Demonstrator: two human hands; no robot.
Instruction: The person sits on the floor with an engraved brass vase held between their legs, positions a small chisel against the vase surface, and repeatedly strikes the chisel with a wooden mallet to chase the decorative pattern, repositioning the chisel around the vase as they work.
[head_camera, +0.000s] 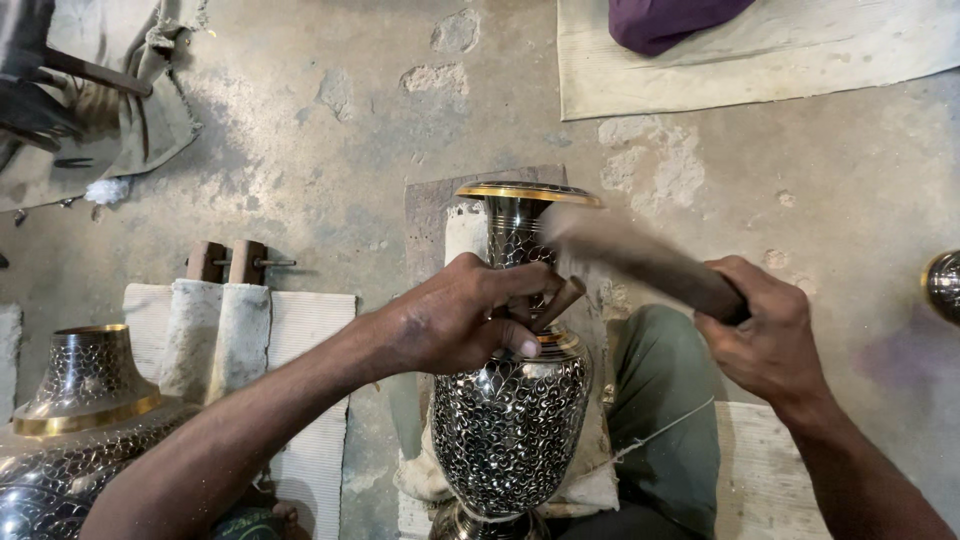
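Pinning chisel (556, 303) on vase (510, 420) (engraved) | left hand (455, 315) grip clenched | right hand (765, 330) grasping mallet (640, 255)

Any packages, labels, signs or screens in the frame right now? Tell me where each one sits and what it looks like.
None in view. The scene holds only an engraved metal vase with the left hand at its neck, a blurred wooden mallet in the right hand, a second vase at lower left, and mats on the bare concrete floor.
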